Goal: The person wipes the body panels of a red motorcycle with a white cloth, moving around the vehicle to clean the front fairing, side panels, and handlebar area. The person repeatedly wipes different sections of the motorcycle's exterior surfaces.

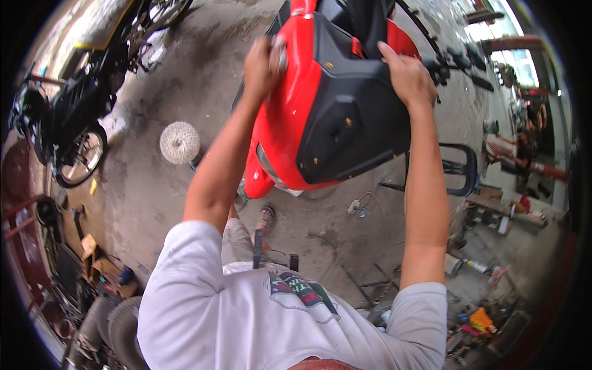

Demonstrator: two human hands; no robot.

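A red and black motorbike body (287,132) stands in front of me. Its broad black top cover (351,120) has several small gold-coloured fasteners. My left hand (264,66) is closed at the left edge of the red side panel (296,74); a shiny spot shows by its fingertips, too blurred to name. Across from it, my right hand (412,77) grips the right edge of the black cover, thumb on top, with the other fingers mostly hidden behind the edge. A dark seat-like part (367,24) lies beyond the hands.
A round woven stool (180,143) stands left on the concrete floor. Beyond it is a dark motorbike (74,123). A black looped frame (462,169) is at right. Tools and parts (481,320) litter the lower right; tyres (126,333) lie lower left. Another person (521,151) sits far right.
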